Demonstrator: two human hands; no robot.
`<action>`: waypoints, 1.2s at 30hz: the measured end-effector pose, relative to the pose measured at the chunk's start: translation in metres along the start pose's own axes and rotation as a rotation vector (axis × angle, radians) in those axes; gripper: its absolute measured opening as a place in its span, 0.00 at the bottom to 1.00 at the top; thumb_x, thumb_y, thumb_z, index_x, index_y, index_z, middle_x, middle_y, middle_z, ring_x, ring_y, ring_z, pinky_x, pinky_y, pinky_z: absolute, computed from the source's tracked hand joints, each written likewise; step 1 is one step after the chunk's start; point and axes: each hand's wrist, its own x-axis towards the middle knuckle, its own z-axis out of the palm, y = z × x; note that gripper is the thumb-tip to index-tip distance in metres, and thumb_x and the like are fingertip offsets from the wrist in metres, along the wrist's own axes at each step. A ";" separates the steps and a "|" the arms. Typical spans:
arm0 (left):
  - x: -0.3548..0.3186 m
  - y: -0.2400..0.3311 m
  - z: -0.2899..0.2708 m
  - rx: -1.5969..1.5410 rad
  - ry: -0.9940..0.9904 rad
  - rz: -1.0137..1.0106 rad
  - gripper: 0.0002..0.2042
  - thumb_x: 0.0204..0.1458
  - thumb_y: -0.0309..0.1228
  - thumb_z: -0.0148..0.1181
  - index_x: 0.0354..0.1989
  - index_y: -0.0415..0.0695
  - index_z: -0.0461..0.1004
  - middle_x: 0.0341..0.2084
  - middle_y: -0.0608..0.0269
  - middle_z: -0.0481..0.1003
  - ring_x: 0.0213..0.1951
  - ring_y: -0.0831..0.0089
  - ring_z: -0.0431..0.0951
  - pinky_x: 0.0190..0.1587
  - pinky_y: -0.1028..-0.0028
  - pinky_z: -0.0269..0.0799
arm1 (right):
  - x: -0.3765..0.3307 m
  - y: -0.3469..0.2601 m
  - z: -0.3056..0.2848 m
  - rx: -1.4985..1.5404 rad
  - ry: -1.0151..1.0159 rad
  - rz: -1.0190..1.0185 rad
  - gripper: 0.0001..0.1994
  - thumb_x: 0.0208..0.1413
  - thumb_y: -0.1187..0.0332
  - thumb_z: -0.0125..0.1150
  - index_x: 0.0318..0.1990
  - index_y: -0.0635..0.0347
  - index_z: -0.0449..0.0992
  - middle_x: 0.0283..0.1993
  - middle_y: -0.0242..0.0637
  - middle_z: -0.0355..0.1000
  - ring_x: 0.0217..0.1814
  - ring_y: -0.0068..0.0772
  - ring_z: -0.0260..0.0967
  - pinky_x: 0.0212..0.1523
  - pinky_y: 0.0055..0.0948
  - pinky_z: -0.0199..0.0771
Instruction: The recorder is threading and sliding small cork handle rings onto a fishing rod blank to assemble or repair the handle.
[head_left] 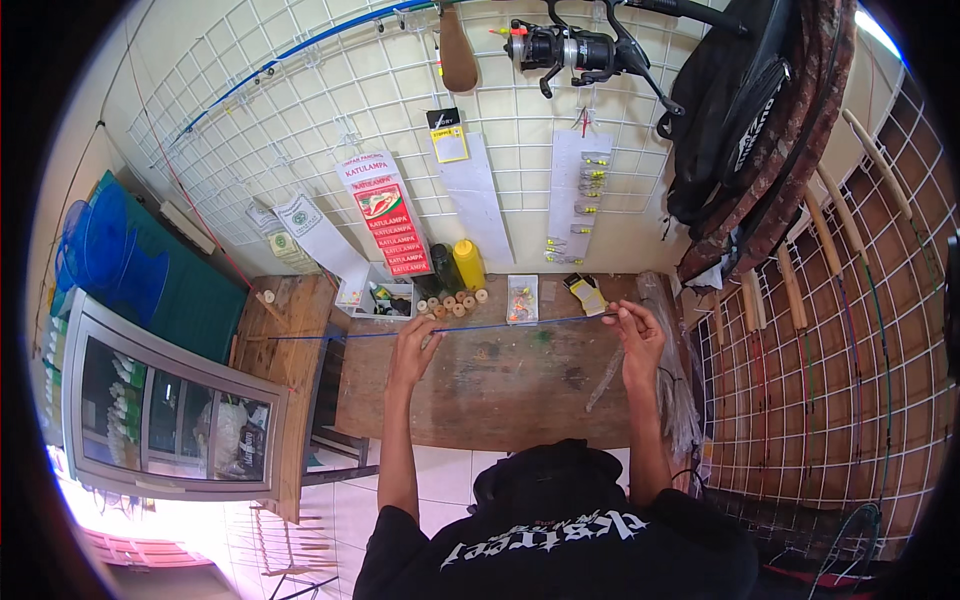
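A thin blue fishing rod [490,327] lies level across the front of me, above the wooden table. Its left part runs on past my left hand [414,345] toward the wooden counter. The fingers of that hand are bent around the rod near its middle. At the rod's right end my right hand [638,340] pinches it between thumb and fingers; a small dark bit shows at the fingertips. Round wooden pieces [460,303] with holes lie behind my left hand. Beyond my right hand is a yellow and black packet [586,295].
On the table [500,385] stand a yellow bottle [468,264], a white box of small bright items [522,300] and a bin of bottles [385,299]. A glass cabinet [175,400] is at left. A fishing reel [575,50] hangs above; rods hang on the right grid [830,400].
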 end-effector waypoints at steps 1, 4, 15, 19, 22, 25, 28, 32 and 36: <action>0.000 -0.001 0.001 -0.001 -0.002 0.000 0.07 0.49 0.22 0.60 0.37 0.38 0.77 0.31 0.54 0.73 0.37 0.55 0.74 0.42 0.65 0.69 | 0.001 -0.001 -0.001 -0.001 0.002 0.001 0.12 0.58 0.70 0.60 0.46 0.68 0.74 0.41 0.43 0.77 0.37 0.31 0.76 0.44 0.29 0.77; 0.001 -0.004 0.003 -0.001 0.003 -0.012 0.08 0.47 0.21 0.62 0.36 0.38 0.76 0.31 0.55 0.74 0.37 0.59 0.75 0.41 0.68 0.69 | 0.003 -0.003 -0.003 0.023 0.032 -0.002 0.11 0.58 0.72 0.60 0.46 0.68 0.73 0.42 0.46 0.77 0.38 0.33 0.77 0.45 0.29 0.77; 0.010 -0.008 0.006 0.022 0.036 -0.008 0.08 0.47 0.20 0.61 0.36 0.37 0.76 0.33 0.55 0.75 0.39 0.59 0.76 0.42 0.68 0.69 | 0.001 0.004 -0.010 0.078 0.084 0.040 0.09 0.55 0.76 0.61 0.43 0.69 0.73 0.40 0.44 0.76 0.40 0.33 0.77 0.48 0.28 0.76; 0.011 -0.009 0.006 0.042 0.025 -0.003 0.07 0.47 0.20 0.61 0.36 0.37 0.76 0.33 0.55 0.75 0.39 0.59 0.76 0.43 0.68 0.69 | 0.001 0.004 -0.011 0.051 0.046 0.080 0.09 0.55 0.77 0.61 0.42 0.69 0.73 0.39 0.42 0.76 0.41 0.32 0.77 0.49 0.27 0.76; 0.012 -0.010 0.007 0.032 0.027 0.000 0.07 0.48 0.20 0.61 0.36 0.37 0.76 0.34 0.55 0.75 0.39 0.59 0.76 0.43 0.68 0.69 | 0.002 0.003 -0.014 0.007 0.001 0.090 0.08 0.54 0.76 0.61 0.42 0.69 0.73 0.38 0.40 0.76 0.41 0.32 0.77 0.49 0.27 0.75; 0.012 -0.010 0.007 0.029 0.029 0.007 0.07 0.47 0.20 0.61 0.36 0.38 0.77 0.33 0.55 0.75 0.39 0.59 0.76 0.43 0.68 0.69 | 0.004 0.003 -0.016 -0.029 -0.015 0.132 0.08 0.55 0.76 0.61 0.41 0.68 0.74 0.37 0.38 0.75 0.39 0.29 0.76 0.46 0.25 0.75; 0.013 -0.012 0.007 0.018 0.022 0.006 0.07 0.47 0.20 0.61 0.36 0.38 0.76 0.33 0.55 0.75 0.39 0.60 0.76 0.42 0.69 0.69 | 0.006 0.005 -0.019 -0.154 -0.042 0.076 0.08 0.55 0.75 0.61 0.41 0.67 0.75 0.35 0.34 0.75 0.36 0.25 0.75 0.42 0.22 0.74; 0.014 -0.011 0.007 0.033 0.022 0.003 0.08 0.46 0.20 0.61 0.36 0.38 0.77 0.32 0.55 0.74 0.38 0.60 0.75 0.41 0.69 0.69 | 0.010 0.003 -0.024 -0.250 -0.031 0.052 0.06 0.56 0.74 0.61 0.40 0.66 0.77 0.34 0.31 0.75 0.34 0.21 0.73 0.39 0.20 0.72; 0.013 -0.013 0.007 0.003 0.002 -0.012 0.09 0.46 0.19 0.61 0.37 0.38 0.77 0.32 0.56 0.74 0.37 0.60 0.75 0.41 0.69 0.68 | 0.013 0.001 -0.028 -0.350 -0.006 0.001 0.06 0.56 0.74 0.61 0.40 0.65 0.78 0.33 0.29 0.74 0.34 0.18 0.71 0.38 0.18 0.70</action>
